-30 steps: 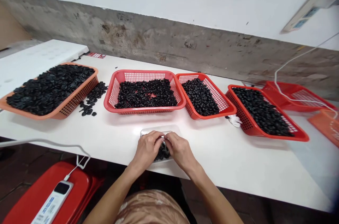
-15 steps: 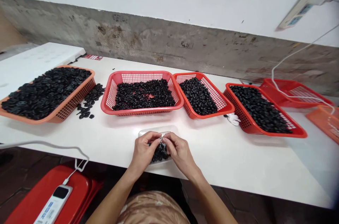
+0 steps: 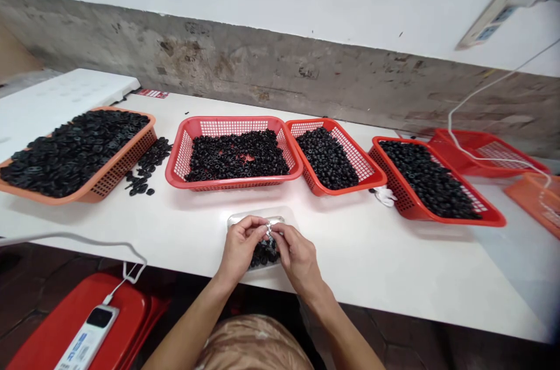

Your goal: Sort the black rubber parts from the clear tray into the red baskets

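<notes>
On my feed the left hand [image 3: 240,247] and right hand [image 3: 297,259] are together at the near edge of the white surface [image 3: 350,259], fingertips [image 3: 268,225] meeting on a small silvery piece [image 3: 269,231], too small for me to identify, pinched between them. Directly beneath the hands sits a clear plastic tray [image 3: 289,219] holding a small heap of black rings [image 3: 265,254], which the hands partly cover. Ahead of them, along the far side of the surface, a row of plastic mesh baskets holds more of the same rings. An orange basket [image 3: 126,151] on the left is heaped fullest, with a loose spill of black rings [image 3: 146,166] lying just beside it. Next come a red basket [image 3: 231,125] with a patch of its red floor showing through the rings, a second red basket [image 3: 315,125] touching its corner, and a third red basket [image 3: 394,183] angled on the right. A crumpled white cloth [image 3: 385,196] lies between the second and third. Further right, stacked red baskets [image 3: 481,151] sit at the far end, crossed by a white cable [image 3: 494,160]. Below the surface on the left, a power strip [image 3: 87,338] rests on a red plastic stool [image 3: 65,314].
</notes>
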A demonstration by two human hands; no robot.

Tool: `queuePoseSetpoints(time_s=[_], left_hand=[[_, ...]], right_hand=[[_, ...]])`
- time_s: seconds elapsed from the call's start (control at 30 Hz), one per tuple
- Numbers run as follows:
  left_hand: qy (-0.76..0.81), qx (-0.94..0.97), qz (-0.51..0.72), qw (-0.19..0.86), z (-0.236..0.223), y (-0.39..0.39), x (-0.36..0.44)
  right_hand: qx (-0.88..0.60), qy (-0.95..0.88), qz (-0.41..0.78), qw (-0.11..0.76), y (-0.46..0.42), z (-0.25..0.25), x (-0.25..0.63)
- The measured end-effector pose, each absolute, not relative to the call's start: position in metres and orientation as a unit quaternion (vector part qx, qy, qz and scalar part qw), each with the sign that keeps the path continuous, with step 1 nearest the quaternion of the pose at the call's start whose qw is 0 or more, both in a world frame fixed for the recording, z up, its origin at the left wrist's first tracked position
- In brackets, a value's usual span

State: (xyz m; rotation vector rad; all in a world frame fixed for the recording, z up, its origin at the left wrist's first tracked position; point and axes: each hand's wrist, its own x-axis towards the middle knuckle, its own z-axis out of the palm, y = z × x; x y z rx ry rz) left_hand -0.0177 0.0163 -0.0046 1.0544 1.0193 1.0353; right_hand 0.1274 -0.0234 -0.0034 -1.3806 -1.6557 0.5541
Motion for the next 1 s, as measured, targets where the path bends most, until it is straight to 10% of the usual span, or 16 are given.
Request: queuePoseSetpoints(time_s=[1.0], left_hand=[[0.44, 0.45, 0.481, 0.61, -0.003, 0.01, -0.017]], right_hand=[[-0.567, -0.618, 0.353, 0.415, -0.021, 0.003, 0.129]])
